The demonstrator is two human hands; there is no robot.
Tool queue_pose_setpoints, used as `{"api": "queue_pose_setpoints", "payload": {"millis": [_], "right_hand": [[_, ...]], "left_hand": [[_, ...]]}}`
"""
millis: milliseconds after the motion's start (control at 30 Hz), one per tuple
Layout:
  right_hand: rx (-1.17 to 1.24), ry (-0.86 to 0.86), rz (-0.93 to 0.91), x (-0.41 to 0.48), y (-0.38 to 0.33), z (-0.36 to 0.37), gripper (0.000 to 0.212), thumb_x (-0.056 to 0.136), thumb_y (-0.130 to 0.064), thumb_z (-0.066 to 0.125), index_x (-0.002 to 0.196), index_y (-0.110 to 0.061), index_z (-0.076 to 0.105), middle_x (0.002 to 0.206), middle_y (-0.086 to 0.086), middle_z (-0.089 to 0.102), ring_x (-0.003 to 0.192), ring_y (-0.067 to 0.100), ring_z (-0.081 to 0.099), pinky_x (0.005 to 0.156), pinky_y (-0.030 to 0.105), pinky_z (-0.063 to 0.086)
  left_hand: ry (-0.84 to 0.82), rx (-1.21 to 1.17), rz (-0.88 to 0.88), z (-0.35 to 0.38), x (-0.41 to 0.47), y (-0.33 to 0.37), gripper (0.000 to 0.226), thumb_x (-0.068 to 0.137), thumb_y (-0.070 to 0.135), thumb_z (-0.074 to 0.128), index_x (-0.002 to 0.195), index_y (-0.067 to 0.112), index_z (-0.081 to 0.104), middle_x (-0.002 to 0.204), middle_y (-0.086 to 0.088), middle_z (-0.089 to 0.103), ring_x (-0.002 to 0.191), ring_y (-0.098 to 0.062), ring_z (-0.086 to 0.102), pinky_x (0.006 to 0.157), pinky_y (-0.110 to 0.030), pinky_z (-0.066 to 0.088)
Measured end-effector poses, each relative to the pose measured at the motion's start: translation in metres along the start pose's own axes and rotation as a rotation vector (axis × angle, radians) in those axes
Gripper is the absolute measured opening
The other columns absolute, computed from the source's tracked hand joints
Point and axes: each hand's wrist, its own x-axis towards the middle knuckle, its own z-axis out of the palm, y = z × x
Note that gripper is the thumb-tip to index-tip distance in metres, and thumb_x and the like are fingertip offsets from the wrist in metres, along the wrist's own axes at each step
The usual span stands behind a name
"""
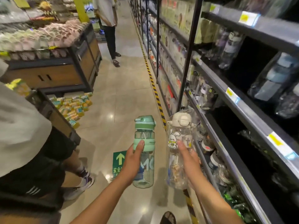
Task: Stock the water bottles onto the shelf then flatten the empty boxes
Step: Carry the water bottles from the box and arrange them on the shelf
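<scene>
My left hand (131,162) was wrapped round the green-lidded bottle (145,136), thumb pressed on the green band below the cap and fingers curled behind the clear body, so it was a firm grasp and not a loose one. The bottle stood upright over the aisle floor, well apart from the shelving. My right hand (188,159) gripped the cream-lidded bottle (179,135), a clear one sealed in a thin plastic wrap with a rabbit sticker (173,139) on its front. My thumb lay up the front of it beside the sticker and my fingers closed round the far side. This one was upright too, and near the front edge of the shelf unit (239,104) on my right. The two bottles were side by side, not touching. On the shelves sat other wrapped bottles (229,46), some upright on the upper level, and a darker wrapped one (273,78) leaning on the level beside it. The lower levels were too dark to make out much. A yellow and black striped line (155,91) ran along the floor at the foot of the shelving, and a green arrow sign (119,159) was stuck to the floor behind my left hand. A person in a grey top (24,135) was close on my left.
</scene>
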Motion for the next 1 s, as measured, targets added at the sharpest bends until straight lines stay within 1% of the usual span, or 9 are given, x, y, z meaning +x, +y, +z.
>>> {"api": "queue_pose_setpoints", "payload": {"millis": [200, 367, 433, 600, 667, 767, 833, 900, 1000], "right_hand": [[0.061, -0.049, -0.022, 0.081, -0.044, -0.009, 0.046, 0.093, -0.049, 0.063, 0.129, -0.037, 0.036, 0.108, -0.026, 0.05, 0.119, 0.005, 0.04, 0.103, 0.031, 0.029], [0.06, 0.006, -0.12, 0.13, -0.064, -0.027, 0.038, 0.09, -0.042, 0.069, 0.124, -0.027, 0.065, 0.115, -0.014, 0.075, 0.125, 0.01, 0.063, 0.103, 0.026, 0.045], [0.051, 0.033, -0.181, 0.143, -0.074, -0.036, 0.045, 0.093, -0.036, 0.067, 0.135, -0.019, 0.064, 0.127, -0.004, 0.073, 0.124, 0.014, 0.065, 0.106, 0.03, 0.05], [0.087, 0.171, -0.244, 0.17, -0.093, -0.06, 0.032, 0.101, -0.009, 0.058, 0.133, -0.008, 0.063, 0.12, 0.003, 0.076, 0.114, 0.015, 0.071, 0.086, 0.017, 0.055], [0.074, 0.262, -0.273, 0.182, -0.1, -0.068, 0.032, 0.101, -0.013, 0.063, 0.132, -0.011, 0.064, 0.12, 0.002, 0.076, 0.114, 0.016, 0.07, 0.085, 0.016, 0.054], [0.067, 0.437, -0.329, 0.197, -0.112, -0.077, 0.033, 0.093, -0.022, 0.07, 0.127, -0.019, 0.066, 0.114, -0.009, 0.077, 0.108, 0.008, 0.071, 0.081, 0.013, 0.052], [0.051, 0.547, -0.342, 0.203, -0.117, -0.08, 0.024, 0.099, -0.021, 0.067, 0.123, -0.025, 0.066, 0.112, -0.014, 0.077, 0.106, 0.004, 0.071, 0.081, 0.013, 0.052], [0.054, 0.643, -0.341, 0.206, -0.119, -0.08, 0.023, 0.101, -0.02, 0.062, 0.122, -0.028, 0.066, 0.111, -0.015, 0.077, 0.105, 0.004, 0.071, 0.08, 0.013, 0.053], [0.038, 0.782, -0.369, 0.205, -0.119, -0.08, 0.028, 0.096, -0.031, 0.071, 0.123, -0.024, 0.067, 0.114, -0.01, 0.077, 0.108, 0.009, 0.071, 0.088, 0.022, 0.054]], "left_hand": [[-0.046, 0.008, 0.032, 0.047, 0.073, 0.042, 0.073, 0.08, 0.075, 0.054, 0.126, 0.02, 0.068, 0.11, -0.006, 0.078, 0.104, -0.029, 0.074, 0.103, -0.059, 0.052], [-0.161, 0.035, 0.092, 0.088, 0.124, 0.068, 0.077, 0.08, 0.072, 0.054, 0.129, 0.015, 0.067, 0.111, -0.008, 0.078, 0.103, -0.028, 0.075, 0.097, -0.05, 0.057], [-0.219, 0.036, 0.108, 0.107, 0.145, 0.076, 0.078, 0.078, 0.072, 0.054, 0.129, 0.014, 0.067, 0.111, -0.006, 0.078, 0.103, -0.025, 0.075, 0.093, -0.041, 0.058], [-0.378, 0.07, 0.13, 0.158, 0.195, 0.096, 0.08, 0.075, 0.072, 0.055, 0.131, 0.014, 0.067, 0.118, -0.002, 0.077, 0.111, -0.02, 0.072, 0.095, -0.031, 0.055], [-0.452, 0.067, 0.126, 0.179, 0.214, 0.105, 0.075, 0.075, 0.071, 0.056, 0.127, 0.019, 0.068, 0.116, 0.004, 0.077, 0.111, -0.01, 0.071, 0.092, -0.021, 0.054], [-0.573, 0.069, 0.153, 0.208, 0.243, 0.118, 0.013, 0.104, 0.044, 0.055, 0.111, 0.036, 0.062, 0.114, 0.018, 0.067, 0.089, 0.021, 0.063, 0.09, -0.009, 0.049], [-0.677, 0.081, 0.186, 0.223, 0.257, 0.128, 0.02, 0.11, 0.024, 0.043, 0.109, 0.038, 0.057, 0.114, 0.023, 0.059, 0.083, 0.026, 0.058, 0.097, -0.011, 0.046], [-0.748, 0.11, 0.187, 0.238, 0.269, 0.142, 0.022, 0.111, 0.02, 0.04, 0.108, 0.038, 0.052, 0.108, 0.026, 0.053, 0.089, 0.022, 0.055, 0.088, -0.003, 0.042], [-0.859, 0.134, 0.186, 0.259, 0.287, 0.146, 0.013, 0.111, 0.025, 0.039, 0.117, 0.032, 0.048, 0.113, 0.023, 0.05, 0.117, -0.006, 0.05, 0.084, -0.01, 0.039]]}}
